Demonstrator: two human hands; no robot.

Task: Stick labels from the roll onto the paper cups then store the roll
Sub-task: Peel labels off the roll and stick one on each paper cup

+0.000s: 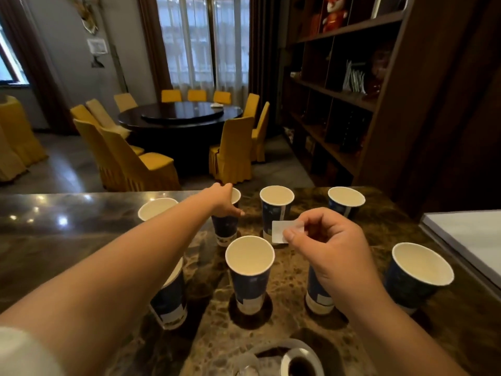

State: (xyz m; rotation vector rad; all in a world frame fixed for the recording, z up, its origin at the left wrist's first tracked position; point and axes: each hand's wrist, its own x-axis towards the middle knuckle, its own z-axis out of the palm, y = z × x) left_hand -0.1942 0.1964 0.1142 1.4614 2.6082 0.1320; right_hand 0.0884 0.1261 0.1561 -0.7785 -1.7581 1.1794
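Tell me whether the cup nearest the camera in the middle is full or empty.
Empty. The middle cup stands upright on the counter, and its pale inside shows bare down as far as the view reaches.

We have a single wide-angle view from the person's head, looking forward and down across the marble desk [81,226]. Both forearms reach in from the bottom edge, close to the lens. Beyond the desk's far edge we face a round dining table [179,115] and a curtained window [203,42].
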